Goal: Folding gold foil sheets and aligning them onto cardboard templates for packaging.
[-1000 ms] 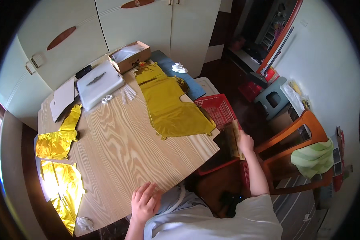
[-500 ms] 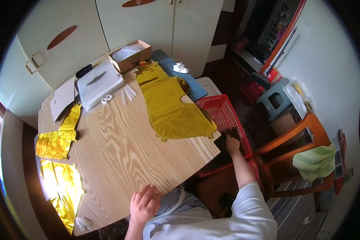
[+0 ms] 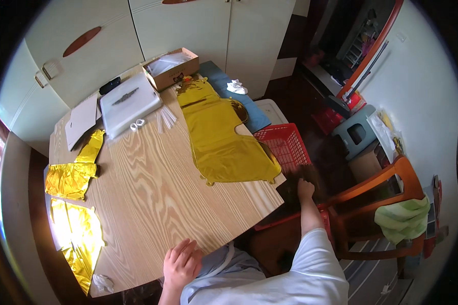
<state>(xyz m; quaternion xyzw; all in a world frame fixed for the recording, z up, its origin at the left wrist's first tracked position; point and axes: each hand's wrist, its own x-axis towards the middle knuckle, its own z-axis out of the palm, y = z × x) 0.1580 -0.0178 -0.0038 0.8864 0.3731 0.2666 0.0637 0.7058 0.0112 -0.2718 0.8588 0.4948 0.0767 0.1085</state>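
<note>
Partly open left hand [image 3: 182,264] near table [image 3: 152,203].

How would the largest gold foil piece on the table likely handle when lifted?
The gold foil piece would probably flop, since it lies flat and wrinkled. Its thin edges suggest it is light for its size. The shiny surface may be slippery.
</note>
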